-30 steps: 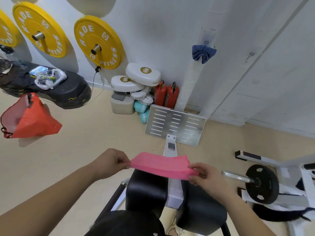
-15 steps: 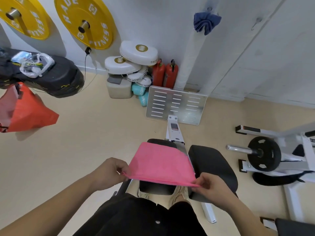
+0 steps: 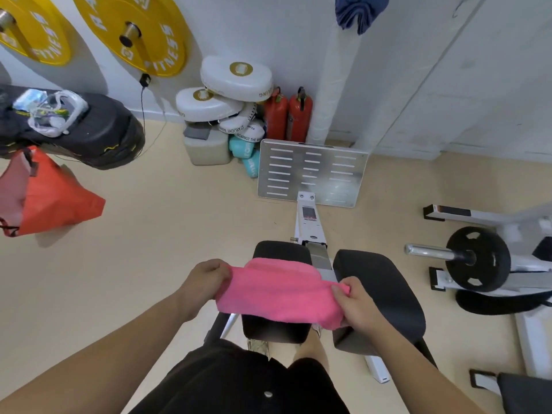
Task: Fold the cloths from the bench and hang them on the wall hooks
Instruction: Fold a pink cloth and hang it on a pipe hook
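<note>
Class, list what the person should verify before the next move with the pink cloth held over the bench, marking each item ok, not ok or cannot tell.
1. Grip of the left hand on the pink fuzzy cloth: ok, holds one end.
2. Grip of the right hand: ok, pinches the other end.
3. Fold made: ok, layers doubled.
4. Edges lined up: cannot tell.
5. Cloth lifted off the black padded bench: cannot tell.
6. Dark blue cloth hanging on the wall: ok.

left hand (image 3: 206, 279) + right hand (image 3: 355, 306) grip pink cloth (image 3: 277, 294) ends | above black bench pads (image 3: 379, 297)
</note>
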